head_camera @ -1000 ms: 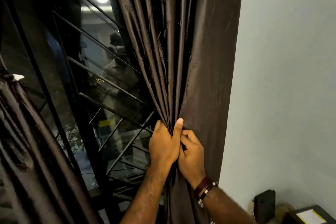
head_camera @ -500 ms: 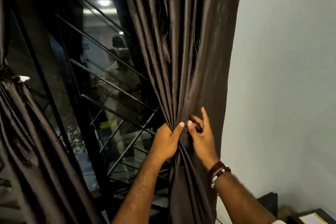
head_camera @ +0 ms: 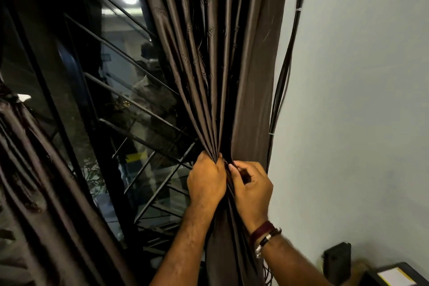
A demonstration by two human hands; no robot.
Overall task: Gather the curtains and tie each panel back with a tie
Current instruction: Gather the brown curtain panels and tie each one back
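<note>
Both hands work the dark brown satin curtain panel (head_camera: pixel 220 65), which hangs against the grey wall (head_camera: pixel 359 100). Your left hand (head_camera: pixel 205 183) clamps the gathered pleats in a fist, apparently to keep the bundle narrow; your right hand (head_camera: pixel 251 189) pinches folds just beside it. No tie is visible. No legible writing anywhere.

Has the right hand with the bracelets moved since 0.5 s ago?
Yes. The right hand has curled its fingers in, closing onto the dark brown satin curtain toward the left hand.
</note>
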